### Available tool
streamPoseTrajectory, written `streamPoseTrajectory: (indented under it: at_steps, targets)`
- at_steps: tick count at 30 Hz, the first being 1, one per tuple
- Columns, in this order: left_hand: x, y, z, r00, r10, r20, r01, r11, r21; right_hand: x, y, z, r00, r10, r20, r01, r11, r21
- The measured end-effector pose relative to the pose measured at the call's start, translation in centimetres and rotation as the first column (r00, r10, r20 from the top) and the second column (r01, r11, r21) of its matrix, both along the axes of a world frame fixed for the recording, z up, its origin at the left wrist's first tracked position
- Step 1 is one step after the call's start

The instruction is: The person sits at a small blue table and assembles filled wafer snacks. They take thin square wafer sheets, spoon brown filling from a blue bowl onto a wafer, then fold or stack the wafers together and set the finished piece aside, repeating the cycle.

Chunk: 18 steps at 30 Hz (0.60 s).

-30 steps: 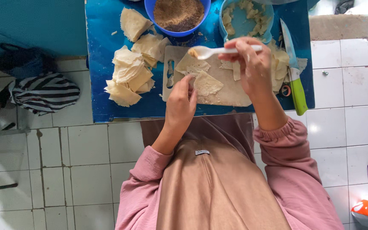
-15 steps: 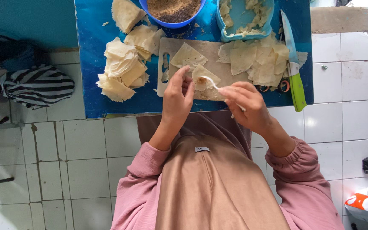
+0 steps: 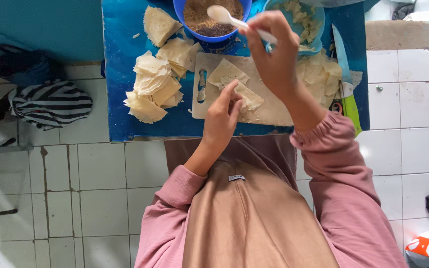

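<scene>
Nearest the body, the left hand (image 3: 220,116) is pressing its extended fingers onto a thin pastry wrapper (image 3: 247,95) lying on the white cutting board (image 3: 274,111), fingers loosely spread and gripping nothing. Above it, the right hand (image 3: 274,54) is pinching a white plastic spoon (image 3: 229,17) (its bowl hanging over the filling). Beyond, 1 blue bowl (image 3: 184,25) is holding brown crumbly filling, with folded wrappers (image 3: 152,87) stacking up on the blue table (image 3: 120,74) to its left.
</scene>
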<state>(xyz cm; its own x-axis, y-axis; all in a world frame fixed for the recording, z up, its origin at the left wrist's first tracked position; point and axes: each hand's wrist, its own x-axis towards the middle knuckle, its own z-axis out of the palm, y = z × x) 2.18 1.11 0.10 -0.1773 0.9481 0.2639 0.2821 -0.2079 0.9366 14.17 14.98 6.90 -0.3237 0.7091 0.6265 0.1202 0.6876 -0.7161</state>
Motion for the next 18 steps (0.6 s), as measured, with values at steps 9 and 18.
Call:
streamPoseTrajectory:
  at_steps: [9, 18]
  targets:
    - [-0.1, 0.3, 0.7, 0.994, 0.029, -0.105, -0.028, 1.0, 0.009, 0.0, 1.0, 1.3, 0.901, -0.199, 0.386, 0.096, 0.958, 0.271]
    - [-0.4, 0.1, 1.0, 0.965, 0.013, -0.263, -0.009, 1.0, 0.015, 5.5, -7.8, -2.7, 0.683, -0.093, 0.724, 0.151, 0.988, -0.016]
